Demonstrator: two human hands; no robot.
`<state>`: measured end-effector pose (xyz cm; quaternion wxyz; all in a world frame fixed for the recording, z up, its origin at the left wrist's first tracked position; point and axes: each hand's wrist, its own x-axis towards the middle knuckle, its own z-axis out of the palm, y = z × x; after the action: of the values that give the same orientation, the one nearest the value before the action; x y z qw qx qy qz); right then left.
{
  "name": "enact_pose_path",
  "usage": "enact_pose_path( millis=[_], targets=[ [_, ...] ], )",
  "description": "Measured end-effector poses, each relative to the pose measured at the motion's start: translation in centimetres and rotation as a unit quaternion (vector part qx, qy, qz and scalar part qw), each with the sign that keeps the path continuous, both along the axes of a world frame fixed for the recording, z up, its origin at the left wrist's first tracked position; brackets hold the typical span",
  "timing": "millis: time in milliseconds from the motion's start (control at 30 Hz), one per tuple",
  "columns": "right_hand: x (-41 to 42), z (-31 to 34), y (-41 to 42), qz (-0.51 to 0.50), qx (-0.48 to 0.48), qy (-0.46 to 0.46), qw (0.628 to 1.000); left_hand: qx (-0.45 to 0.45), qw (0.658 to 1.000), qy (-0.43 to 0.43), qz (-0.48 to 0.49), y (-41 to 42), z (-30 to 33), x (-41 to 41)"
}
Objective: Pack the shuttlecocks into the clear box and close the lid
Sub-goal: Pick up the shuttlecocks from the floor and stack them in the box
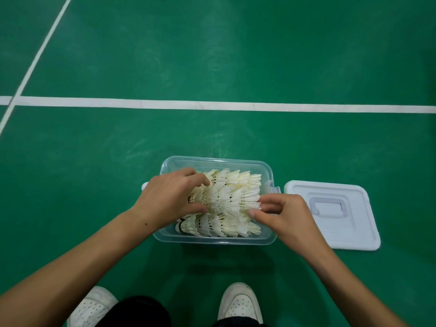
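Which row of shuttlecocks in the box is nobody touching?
The far row, nearest the white court line. The left hand and right hand hold the middle row; the near row sits against the right hand.

A green court floor (236, 55) crossed by white painted lines (212, 105), evenly lit with soft sheen.
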<state>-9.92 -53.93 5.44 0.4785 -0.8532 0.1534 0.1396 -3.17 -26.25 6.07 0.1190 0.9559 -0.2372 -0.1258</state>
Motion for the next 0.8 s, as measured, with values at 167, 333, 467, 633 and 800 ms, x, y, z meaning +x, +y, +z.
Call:
enact_pose_path(
  millis=[167,333,467,633,800],
  targets=[
    [0.2,2.7,-2.1,0.014,0.041,-0.028,0.999,-0.065,0.997,0.033,0.015,1.8,1.4,0.0],
    [1.0,5.7,-1.5,0.026,0.045,-0.102,0.993,-0.255,0.962,0.061,0.081,0.9,3.3,0.2],
    [1.5,6.7,2.3,0.111,0.097,-0.123,0.981,-0.325,0.936,0.072,0.115,-2.1,3.7,0.9],
    [2.2,5.7,5.8,0.169,0.046,-0.174,0.969,-0.376,0.909,0.087,0.157,-4.9,4.1,1.3],
    [2.1,4.7,5.7,0.169,-0.038,-0.303,0.937,-0.394,0.895,0.107,0.181,-6.2,5.0,1.7]
  ],
)
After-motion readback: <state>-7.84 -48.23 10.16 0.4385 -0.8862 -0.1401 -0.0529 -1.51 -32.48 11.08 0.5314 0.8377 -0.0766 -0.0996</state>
